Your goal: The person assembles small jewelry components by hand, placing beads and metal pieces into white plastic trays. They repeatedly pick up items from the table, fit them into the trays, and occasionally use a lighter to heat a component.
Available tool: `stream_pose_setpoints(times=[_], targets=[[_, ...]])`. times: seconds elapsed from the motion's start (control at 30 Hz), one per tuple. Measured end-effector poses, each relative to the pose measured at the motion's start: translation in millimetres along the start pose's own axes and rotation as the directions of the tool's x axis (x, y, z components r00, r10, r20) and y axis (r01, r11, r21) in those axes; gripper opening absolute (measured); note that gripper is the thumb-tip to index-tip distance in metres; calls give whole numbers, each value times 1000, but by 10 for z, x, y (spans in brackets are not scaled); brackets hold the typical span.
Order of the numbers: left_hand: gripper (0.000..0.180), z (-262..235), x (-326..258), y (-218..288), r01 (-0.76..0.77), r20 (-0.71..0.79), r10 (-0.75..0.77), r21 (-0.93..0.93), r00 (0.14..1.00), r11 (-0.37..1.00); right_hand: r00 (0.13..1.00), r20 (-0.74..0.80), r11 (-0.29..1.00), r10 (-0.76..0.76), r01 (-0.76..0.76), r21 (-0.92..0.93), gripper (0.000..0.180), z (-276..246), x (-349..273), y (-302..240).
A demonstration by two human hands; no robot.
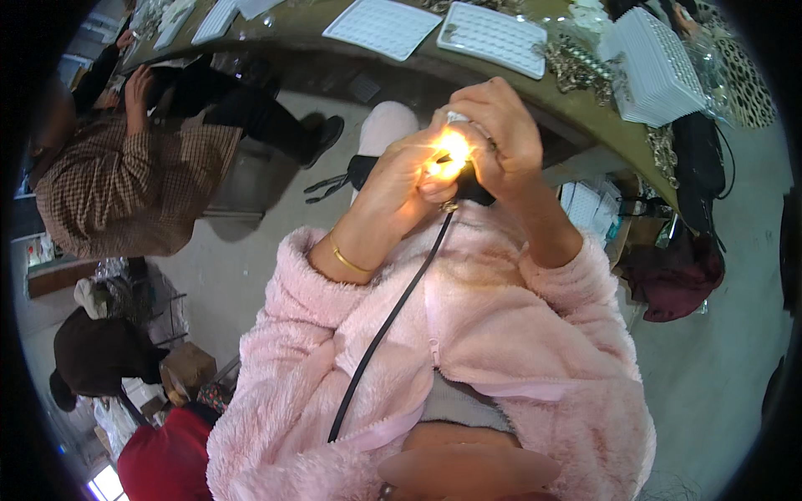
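Both hands meet in front of the chest, between the pink fleece sleeves and the curved workbench (pixel 535 88): the left hand (pixel 401 179) and the right hand (pixel 493 134) have their fingers curled tight around a small black tool (pixel 468 190) with a bright yellow-orange glow (pixel 449 152) at the fingertips, too washed out to show what is pinched there. A black cable (pixel 384 330) runs from the tool down across the fleece jacket, and 2 white gridded trays (pixel 493 35) lie on the bench beyond the hands.
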State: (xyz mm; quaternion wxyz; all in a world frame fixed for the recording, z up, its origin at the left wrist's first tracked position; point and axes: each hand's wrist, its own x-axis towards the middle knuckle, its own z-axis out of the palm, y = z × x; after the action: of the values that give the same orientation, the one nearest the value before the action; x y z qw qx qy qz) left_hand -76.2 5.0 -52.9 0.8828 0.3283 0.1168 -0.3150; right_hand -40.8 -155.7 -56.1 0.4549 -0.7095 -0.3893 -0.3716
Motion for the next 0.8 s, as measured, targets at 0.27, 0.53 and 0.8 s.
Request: stream_pose_setpoints(times=[0.27, 0.53, 0.8], targets=[[19, -77, 0, 71, -78, 103, 91, -131, 990, 988, 995, 95, 989, 10, 4, -150, 26, -106, 79, -17], [21, -132, -21, 119, -162, 153, 163, -18, 975, 987, 990, 22, 808, 143, -103, -580, 8, -631, 279, 445], [20, -85, -76, 116, -177, 234, 173, -5, 957, 984, 791, 56, 333, 609, -191, -923, 15, -888, 790, 1394]])
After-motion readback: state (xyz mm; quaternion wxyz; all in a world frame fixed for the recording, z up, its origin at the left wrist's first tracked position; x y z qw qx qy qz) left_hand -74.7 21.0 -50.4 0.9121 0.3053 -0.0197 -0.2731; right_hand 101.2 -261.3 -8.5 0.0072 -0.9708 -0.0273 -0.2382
